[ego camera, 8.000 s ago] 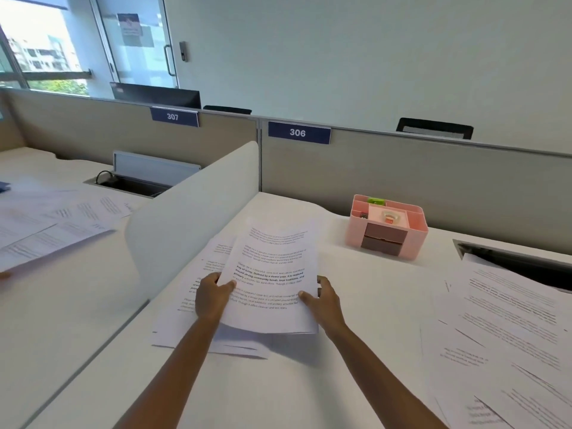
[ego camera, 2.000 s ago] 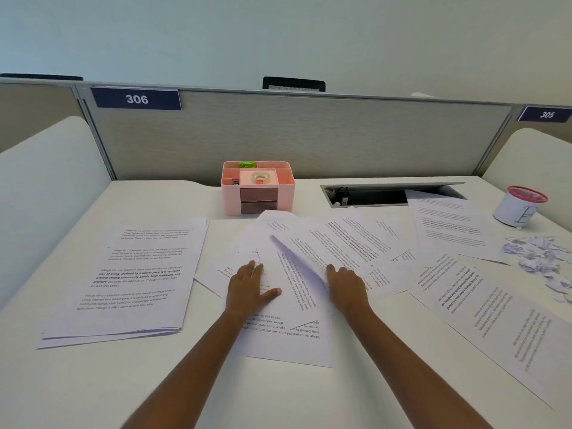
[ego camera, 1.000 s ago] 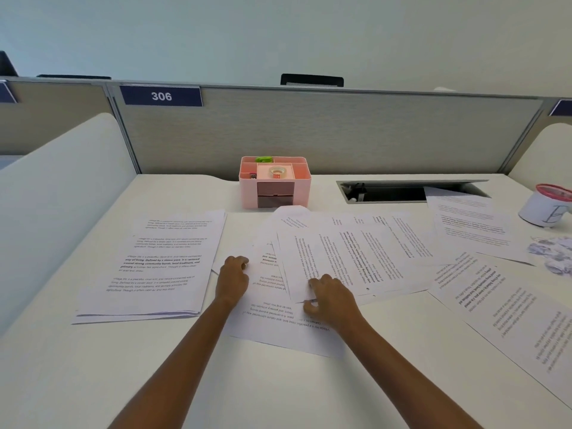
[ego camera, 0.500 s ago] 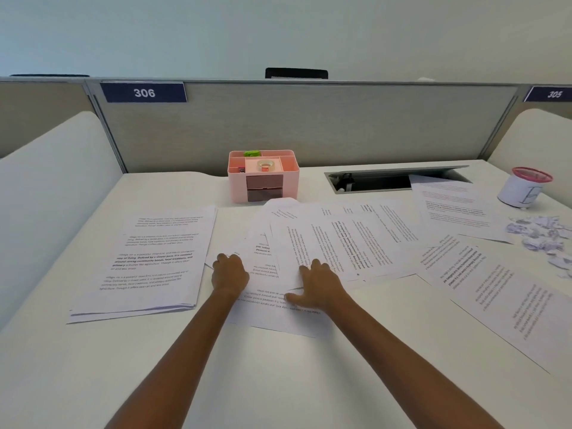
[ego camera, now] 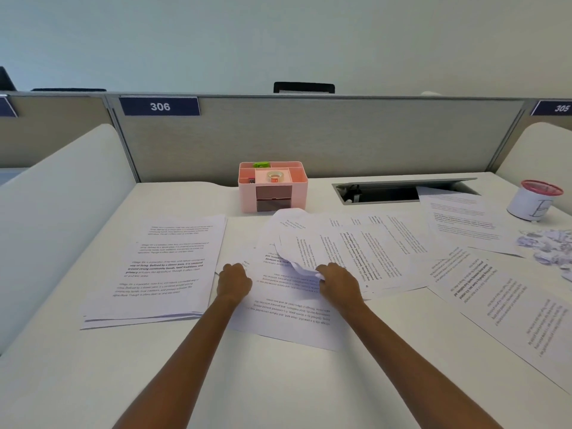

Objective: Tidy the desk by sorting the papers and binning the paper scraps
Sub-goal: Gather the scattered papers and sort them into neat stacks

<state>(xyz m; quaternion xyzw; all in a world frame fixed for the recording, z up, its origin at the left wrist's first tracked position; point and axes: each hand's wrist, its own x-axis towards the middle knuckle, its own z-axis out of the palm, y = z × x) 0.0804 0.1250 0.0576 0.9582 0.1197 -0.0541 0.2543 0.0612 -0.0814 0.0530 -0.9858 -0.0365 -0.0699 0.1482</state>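
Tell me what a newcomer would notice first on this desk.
The loose sheets fanned across the middle of the desk stand out, with the right hand gripping the curled sheet on top and the left hand resting at their left edge. A neat stack lies to the left, and paper scraps sit heaped at the far right near a white cup.

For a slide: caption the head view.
Right hand pinches a curled sheet among loose papers; left hand rests curled beside a neat stack.
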